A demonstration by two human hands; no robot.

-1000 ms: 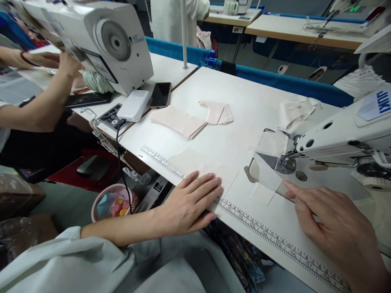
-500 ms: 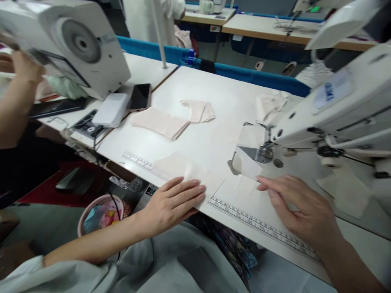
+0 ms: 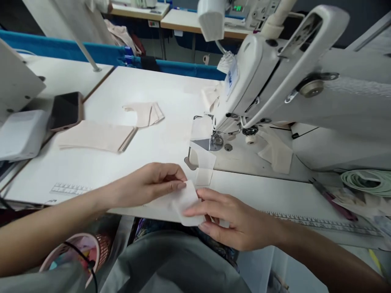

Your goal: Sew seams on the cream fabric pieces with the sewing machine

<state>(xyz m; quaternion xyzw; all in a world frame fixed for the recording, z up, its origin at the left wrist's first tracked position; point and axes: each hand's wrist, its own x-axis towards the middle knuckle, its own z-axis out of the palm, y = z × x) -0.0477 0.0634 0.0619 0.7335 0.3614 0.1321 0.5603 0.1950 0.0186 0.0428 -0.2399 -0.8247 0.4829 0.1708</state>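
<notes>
Head view, both hands pinching thin white fabric piece (image 3: 187,202)

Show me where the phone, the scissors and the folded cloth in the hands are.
phone (image 3: 65,110): head view, middle of its dark screen.
scissors (image 3: 331,199): head view, on the handle.
cloth (image 3: 186,201): head view, the folded part between the fingers.

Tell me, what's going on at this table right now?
A person sits at a sewing machine. Both hands, left hand and right hand, pinch a small pale fabric piece at the table's near edge, just in front of the needle. More cut pieces lie stacked to the left, beside a phone.
</notes>
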